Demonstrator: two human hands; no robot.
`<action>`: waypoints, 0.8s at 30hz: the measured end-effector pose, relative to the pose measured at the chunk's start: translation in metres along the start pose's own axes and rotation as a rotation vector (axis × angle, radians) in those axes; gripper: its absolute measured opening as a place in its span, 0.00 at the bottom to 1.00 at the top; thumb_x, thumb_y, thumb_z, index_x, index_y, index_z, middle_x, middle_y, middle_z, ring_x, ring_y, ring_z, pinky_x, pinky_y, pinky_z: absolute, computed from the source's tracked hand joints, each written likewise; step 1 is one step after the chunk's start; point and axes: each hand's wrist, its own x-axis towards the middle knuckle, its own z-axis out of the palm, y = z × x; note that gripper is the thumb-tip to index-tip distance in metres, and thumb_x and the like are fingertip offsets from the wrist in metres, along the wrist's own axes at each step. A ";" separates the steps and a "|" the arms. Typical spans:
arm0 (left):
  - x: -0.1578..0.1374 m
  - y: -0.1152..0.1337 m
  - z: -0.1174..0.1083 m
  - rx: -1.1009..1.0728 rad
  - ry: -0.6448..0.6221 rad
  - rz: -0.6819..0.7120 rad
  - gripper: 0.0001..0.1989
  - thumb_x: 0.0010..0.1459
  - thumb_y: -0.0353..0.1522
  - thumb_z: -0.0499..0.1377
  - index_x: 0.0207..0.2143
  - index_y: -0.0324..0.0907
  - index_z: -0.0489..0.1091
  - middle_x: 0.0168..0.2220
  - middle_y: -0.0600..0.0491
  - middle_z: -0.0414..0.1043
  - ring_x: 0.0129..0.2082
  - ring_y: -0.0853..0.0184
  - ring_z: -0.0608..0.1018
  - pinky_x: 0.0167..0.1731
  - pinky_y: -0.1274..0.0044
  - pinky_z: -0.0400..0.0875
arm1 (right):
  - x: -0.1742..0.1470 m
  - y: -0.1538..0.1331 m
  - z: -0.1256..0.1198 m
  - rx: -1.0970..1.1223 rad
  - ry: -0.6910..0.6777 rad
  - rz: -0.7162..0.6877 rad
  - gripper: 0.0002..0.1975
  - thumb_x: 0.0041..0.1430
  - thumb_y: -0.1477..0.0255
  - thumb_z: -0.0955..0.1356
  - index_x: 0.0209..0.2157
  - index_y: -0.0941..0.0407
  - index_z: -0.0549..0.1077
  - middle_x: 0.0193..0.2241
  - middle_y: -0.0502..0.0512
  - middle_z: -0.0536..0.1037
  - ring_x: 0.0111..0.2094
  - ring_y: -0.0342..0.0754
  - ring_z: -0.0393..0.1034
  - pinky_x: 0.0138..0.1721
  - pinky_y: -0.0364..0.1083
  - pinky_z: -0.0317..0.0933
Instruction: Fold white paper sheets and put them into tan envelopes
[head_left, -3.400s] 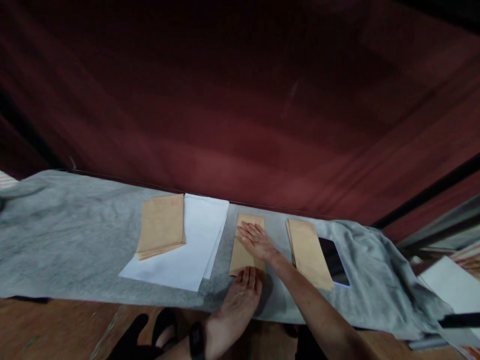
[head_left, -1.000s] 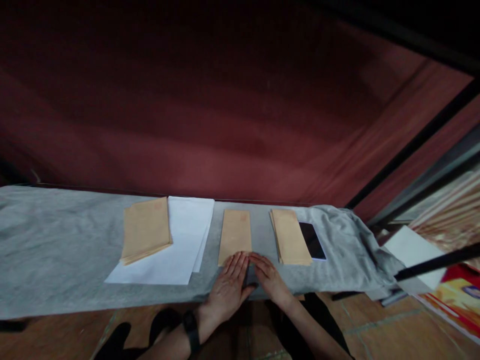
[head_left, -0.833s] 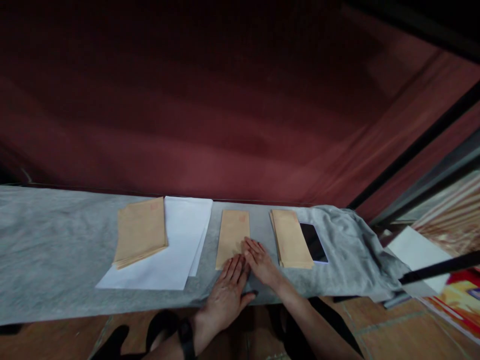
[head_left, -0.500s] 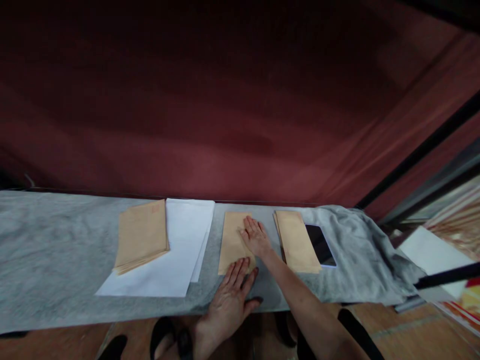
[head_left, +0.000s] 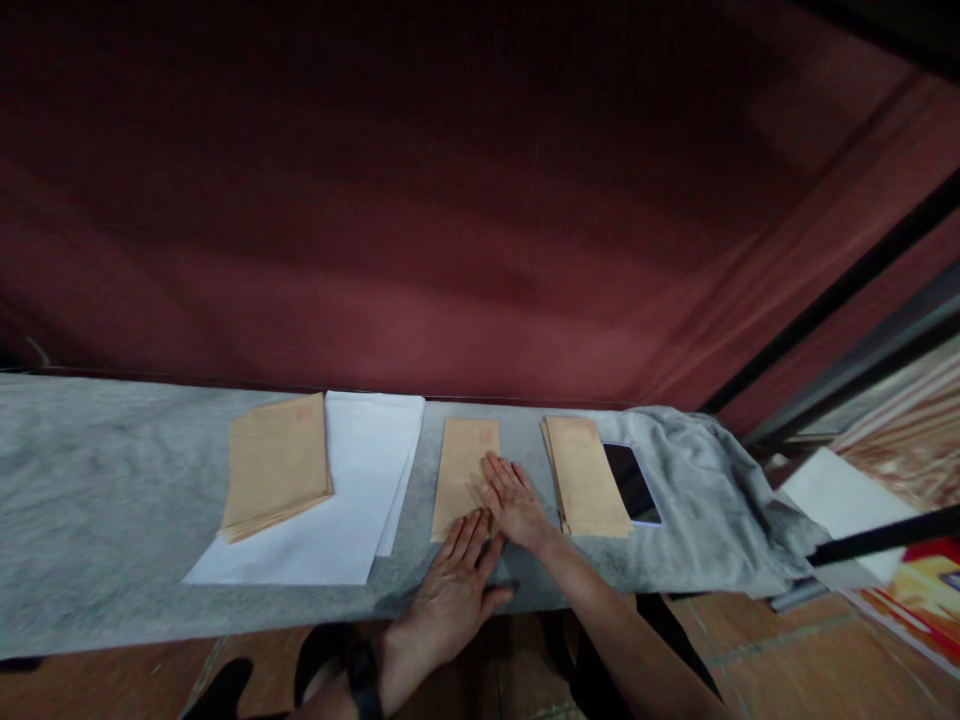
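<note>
A single brown envelope lies flat on the grey cloth in front of me, with red printed marks at its upper right corner. My left hand rests with spread fingers on its lower edge. On its right side my right hand lies flat, fingers stretched out and pointing away from me. The two hands nearly meet at the envelope's lower right, which they cover. Neither hand grips anything.
To the left, a stack of brown envelopes sits on white paper sheets. On the right, another envelope stack partly covers a phone. Grey cloth covers the narrow table. A dark red panel rises behind it.
The envelope now lies with its red printed corner showing at the top right. My right hand has slid down along it towards me. My left hand stays at the lower edge.
</note>
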 end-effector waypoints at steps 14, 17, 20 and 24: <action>0.025 0.037 -0.025 -0.960 0.097 -0.271 0.23 0.70 0.43 0.44 0.58 0.45 0.69 0.59 0.47 0.71 0.59 0.60 0.73 0.59 0.62 0.68 | 0.026 0.016 -0.071 1.960 0.524 0.516 0.15 0.63 0.63 0.61 0.41 0.53 0.76 0.47 0.56 0.80 0.52 0.49 0.72 0.59 0.55 0.63; 0.024 0.068 -0.033 -1.491 0.073 -0.305 0.28 0.70 0.45 0.43 0.67 0.44 0.57 0.65 0.42 0.62 0.60 0.56 0.71 0.54 0.61 0.72 | 0.036 0.011 -0.076 2.118 0.648 0.504 0.13 0.61 0.68 0.61 0.40 0.52 0.76 0.45 0.54 0.80 0.51 0.47 0.71 0.58 0.54 0.62; 0.020 0.088 -0.042 -1.557 0.127 -0.290 0.29 0.62 0.44 0.58 0.64 0.49 0.60 0.68 0.47 0.55 0.67 0.56 0.60 0.60 0.63 0.65 | 0.041 0.004 -0.075 2.135 0.758 0.484 0.13 0.61 0.69 0.60 0.39 0.51 0.75 0.45 0.54 0.79 0.51 0.46 0.71 0.57 0.54 0.63; 0.016 0.093 -0.049 -1.485 0.219 -0.324 0.19 0.57 0.38 0.63 0.51 0.47 0.72 0.59 0.47 0.65 0.59 0.58 0.69 0.51 0.71 0.71 | 0.043 0.004 -0.078 2.127 0.793 0.500 0.14 0.62 0.69 0.58 0.39 0.51 0.75 0.45 0.55 0.79 0.50 0.46 0.71 0.56 0.54 0.64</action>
